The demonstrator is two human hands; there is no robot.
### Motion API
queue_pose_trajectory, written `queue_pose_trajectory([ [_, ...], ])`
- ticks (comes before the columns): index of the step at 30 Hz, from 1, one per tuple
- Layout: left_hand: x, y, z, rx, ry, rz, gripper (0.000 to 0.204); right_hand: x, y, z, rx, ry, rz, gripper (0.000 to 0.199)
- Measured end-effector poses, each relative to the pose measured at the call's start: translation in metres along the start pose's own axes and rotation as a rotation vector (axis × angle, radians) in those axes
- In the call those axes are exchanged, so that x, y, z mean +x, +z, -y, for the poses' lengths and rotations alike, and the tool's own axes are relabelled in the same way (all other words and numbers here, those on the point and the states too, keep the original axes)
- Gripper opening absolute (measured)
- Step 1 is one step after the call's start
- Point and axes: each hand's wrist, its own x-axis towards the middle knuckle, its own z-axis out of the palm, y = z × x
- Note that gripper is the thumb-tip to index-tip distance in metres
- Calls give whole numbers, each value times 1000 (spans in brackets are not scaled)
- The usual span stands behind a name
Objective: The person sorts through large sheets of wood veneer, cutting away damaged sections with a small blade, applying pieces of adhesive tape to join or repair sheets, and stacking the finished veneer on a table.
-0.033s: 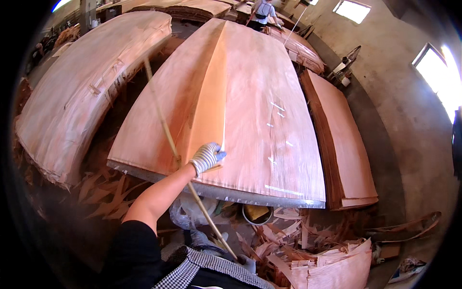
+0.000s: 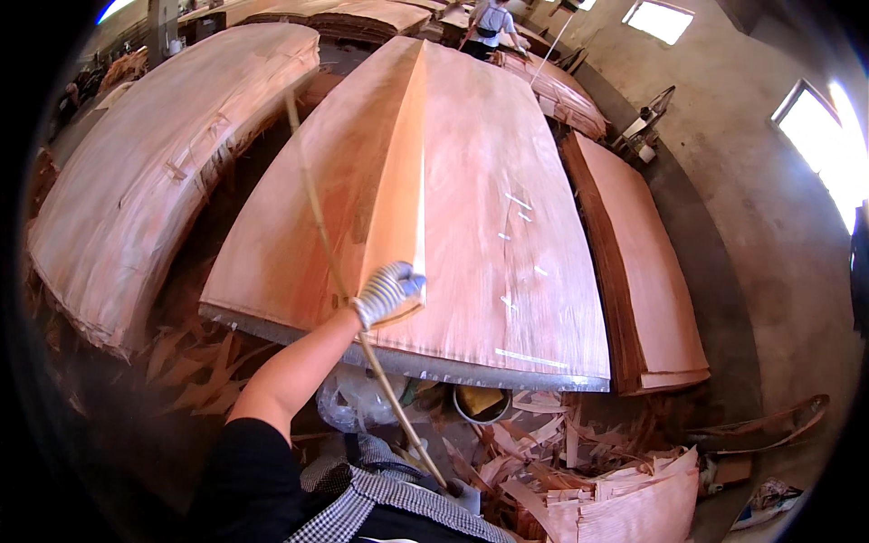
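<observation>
My left hand (image 2: 389,294), in a grey-and-white striped glove, is closed on the near end of a narrow orange strip of wood veneer (image 2: 396,208). That strip tapers away along the middle of a wide veneer sheet (image 2: 498,154) on a large stack. A long thin wooden stick (image 2: 319,213) slants past the left wrist, its far end over the gap to the left. Low in the view, my right hand (image 2: 463,498), in a pale glove and mostly hidden, is closed around the stick's near end. Short white tape pieces (image 2: 504,237) mark the sheet's right half.
Other veneer stacks stand at left (image 2: 154,172) and right (image 2: 643,262). A metal-edged board (image 2: 453,369) supports the middle stack. Below it are a bucket (image 2: 482,404), a clear plastic bag (image 2: 353,398) and torn veneer scraps (image 2: 543,443). Another person (image 2: 491,25) works at the far end.
The stick's far end has swung slightly right and away from me. My left hand has shifted a little to the left and farther away, still closed on the strip.
</observation>
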Motion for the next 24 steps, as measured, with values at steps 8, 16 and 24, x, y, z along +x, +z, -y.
queue_pose_trajectory([
  [8, -74, -120, 50, -1459, -220, -168, 50, 27, -17, 26, 125, 16, -225, 20],
  [16, -87, -66, 123, -817, -851, -111, 25, 102, -70, 138, 651, 125, -99, 18],
  [24, -40, 76, 99, -651, -840, -91, 24, 153, -211, 120, 867, 178, -14, 19],
])
